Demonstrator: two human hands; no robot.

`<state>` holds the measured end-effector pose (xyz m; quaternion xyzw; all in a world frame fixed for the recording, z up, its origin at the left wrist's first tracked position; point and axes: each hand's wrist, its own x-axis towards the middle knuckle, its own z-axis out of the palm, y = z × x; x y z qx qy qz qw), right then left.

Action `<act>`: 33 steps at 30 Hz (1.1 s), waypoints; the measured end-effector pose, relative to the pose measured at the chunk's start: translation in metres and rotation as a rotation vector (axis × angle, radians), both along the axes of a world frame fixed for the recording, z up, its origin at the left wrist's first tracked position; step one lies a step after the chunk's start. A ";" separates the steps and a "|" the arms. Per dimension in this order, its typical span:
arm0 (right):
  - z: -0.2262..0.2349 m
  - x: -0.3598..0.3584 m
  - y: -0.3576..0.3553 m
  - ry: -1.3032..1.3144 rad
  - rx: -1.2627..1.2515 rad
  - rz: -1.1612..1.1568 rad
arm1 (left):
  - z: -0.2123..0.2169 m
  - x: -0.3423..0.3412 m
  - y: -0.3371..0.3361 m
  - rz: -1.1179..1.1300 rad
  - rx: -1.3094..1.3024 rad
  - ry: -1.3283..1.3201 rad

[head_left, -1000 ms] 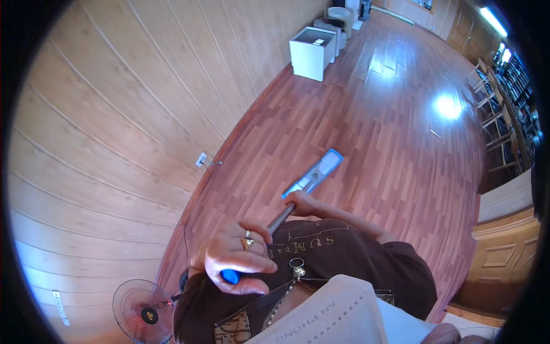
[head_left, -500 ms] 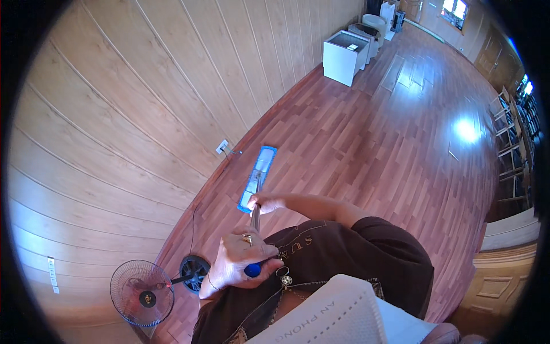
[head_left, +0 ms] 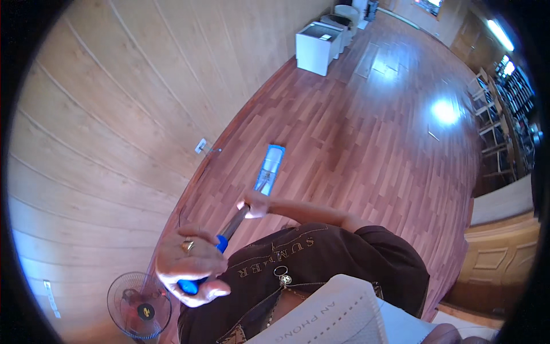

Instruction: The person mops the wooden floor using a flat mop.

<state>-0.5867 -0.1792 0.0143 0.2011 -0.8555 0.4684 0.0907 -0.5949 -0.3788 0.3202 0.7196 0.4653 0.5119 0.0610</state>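
Note:
A flat mop (head_left: 271, 163) with a blue-edged, pale head lies on the wood-plank floor ahead of me, its handle slanting back toward my body. My left hand (head_left: 192, 262), wearing a gold ring, is curled around the blue grip at the handle's top end, the thumb held somewhat off it. Farther down the metal pole, my right hand (head_left: 256, 204) is closed around it and hides part of the lower pole.
A pale wood-panelled wall (head_left: 132, 114) with a socket (head_left: 200, 145) runs along the left. At lower left stands a fan (head_left: 139, 307). White boxy cabinets (head_left: 317, 49) line the far wall. Stacked chairs and tables (head_left: 498, 132) stand right, near a wooden cabinet (head_left: 504, 258).
The mop head has shifted right, away from the wall. My left hand has swung left with the grip, tilting the handle. The view has turned to the right.

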 end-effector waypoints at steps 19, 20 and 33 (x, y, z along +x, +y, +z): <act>0.026 0.407 0.028 -0.404 0.098 -1.303 | -0.002 0.191 0.156 -1.001 -0.110 -0.204; 0.017 0.435 0.020 -0.365 0.055 -1.376 | -0.005 0.211 0.160 -1.066 -0.155 -0.213; -0.040 0.649 -0.225 -0.474 -0.151 -2.148 | -0.073 0.443 0.104 -1.364 -0.476 -0.362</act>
